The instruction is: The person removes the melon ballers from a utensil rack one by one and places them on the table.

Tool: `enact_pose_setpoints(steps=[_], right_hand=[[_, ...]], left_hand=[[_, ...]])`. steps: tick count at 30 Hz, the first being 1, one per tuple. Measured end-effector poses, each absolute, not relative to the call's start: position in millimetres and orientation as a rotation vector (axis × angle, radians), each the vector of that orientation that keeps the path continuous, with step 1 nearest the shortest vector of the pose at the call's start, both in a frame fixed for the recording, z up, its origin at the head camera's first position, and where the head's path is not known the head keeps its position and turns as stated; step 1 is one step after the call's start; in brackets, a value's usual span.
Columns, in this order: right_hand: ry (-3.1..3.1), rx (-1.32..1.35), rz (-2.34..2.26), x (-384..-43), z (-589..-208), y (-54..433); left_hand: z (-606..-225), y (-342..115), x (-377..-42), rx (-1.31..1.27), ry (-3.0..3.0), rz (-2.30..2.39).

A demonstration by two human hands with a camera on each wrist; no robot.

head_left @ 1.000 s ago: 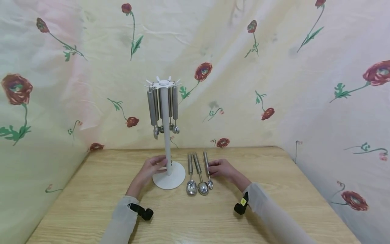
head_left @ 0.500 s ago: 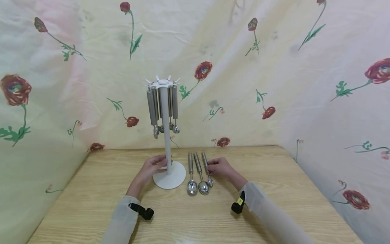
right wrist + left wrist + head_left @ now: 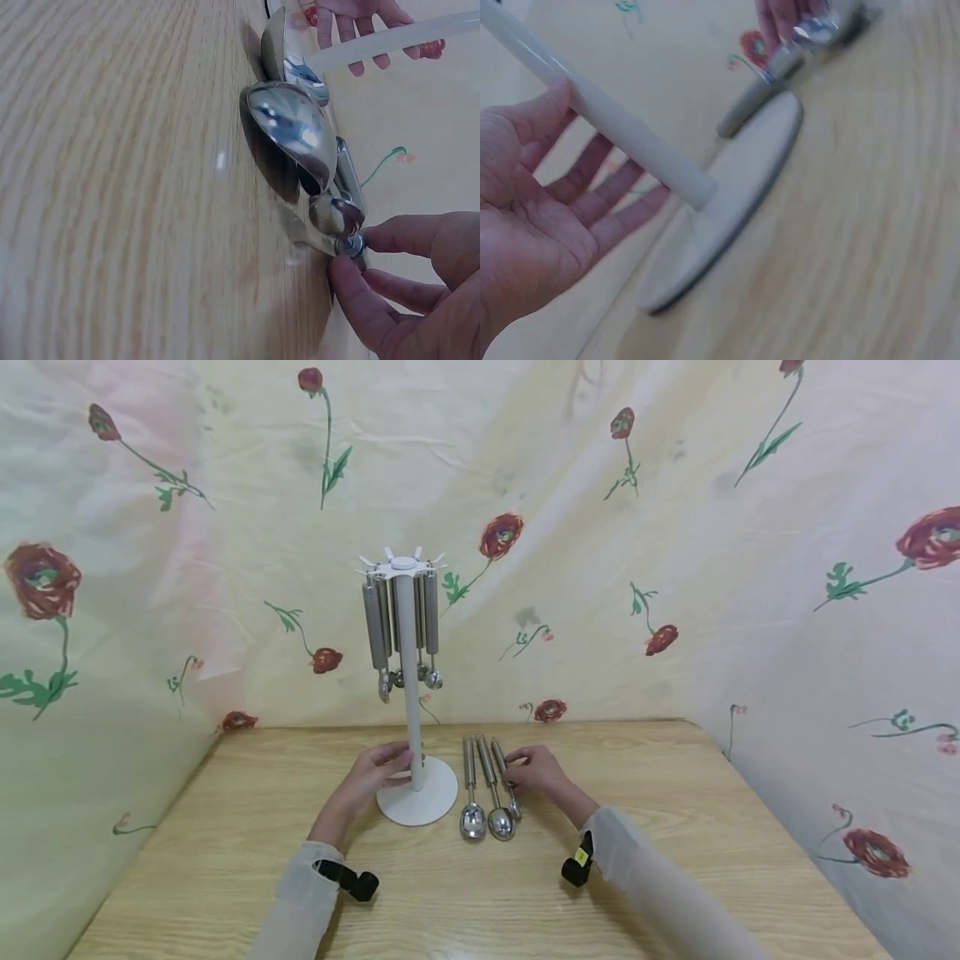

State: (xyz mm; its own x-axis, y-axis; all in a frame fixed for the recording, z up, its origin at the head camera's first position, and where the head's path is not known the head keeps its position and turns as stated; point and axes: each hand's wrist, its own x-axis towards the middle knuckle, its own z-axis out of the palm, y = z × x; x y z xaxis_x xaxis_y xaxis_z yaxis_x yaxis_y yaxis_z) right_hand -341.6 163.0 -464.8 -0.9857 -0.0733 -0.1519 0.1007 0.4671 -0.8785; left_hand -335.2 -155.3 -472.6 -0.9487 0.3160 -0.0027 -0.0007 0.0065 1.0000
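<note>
We see one white stand (image 3: 409, 702) upright on one wood-grained table (image 3: 480, 910), with several metal utensils (image 3: 431, 618) hanging from its top; they overlap, so we cannot count them. Our left hand (image 3: 372, 772) holds the stand's pole (image 3: 630, 136), thumb on one side, four fingers spread behind it. To the stand's right lie three metal spoons: two large-bowled spoons (image 3: 472, 821) nearer it, one small-bowled spoon (image 3: 498, 757) farthest from it. Our right hand (image 3: 536, 770), right of the stand, pinches that small-bowled spoon between thumb and fingers.
</note>
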Motion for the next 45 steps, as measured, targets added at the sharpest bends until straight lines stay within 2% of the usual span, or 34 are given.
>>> enact_pose_setpoints(steps=[17, 31, 38, 45], right_hand=[[2.576, 0.041, -1.494, -344.2, -467.6, 162.2], [2.598, 0.037, -1.469, -347.3, -451.3, 162.9], [2.593, -0.021, -1.465, -352.6, -421.7, 158.1], [2.574, -0.251, -1.633, -355.8, -374.5, 142.2]], left_hand=[[-471.6, -154.8, -335.6, 0.380, 2.005, 2.026], [-474.1, -154.5, -334.6, 0.395, 2.013, 2.025], [-475.0, -154.1, -334.2, 0.385, 2.018, 2.030], [-475.3, -154.1, -334.6, 0.373, 2.014, 2.036]])
